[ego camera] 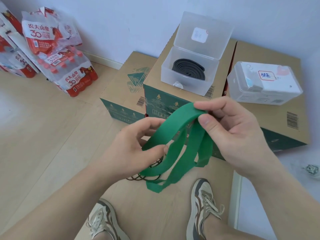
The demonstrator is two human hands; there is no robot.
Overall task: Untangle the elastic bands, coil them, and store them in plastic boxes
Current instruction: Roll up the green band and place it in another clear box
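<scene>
A wide green elastic band point(174, 129) hangs in loose loops between my hands, its ends dangling above the floor. My right hand point(230, 129) pinches the band's top fold between thumb and fingers. My left hand point(135, 146) grips a lower stretch of the same band. Under the green loops a thin dark cord point(138, 177) lies tangled on the floor. An open clear plastic box point(188, 78) sits on a cardboard carton and holds a coiled black band point(188, 69). A second plastic box point(265, 84), lid closed and labelled, rests on the right carton.
Several cardboard cartons point(121, 90) stand against the wall ahead. Shrink-wrapped packs of water bottles point(69, 73) are stacked at the left. My two shoes point(202, 203) are on the wooden floor below. A small crumpled object point(311, 168) lies at the right edge.
</scene>
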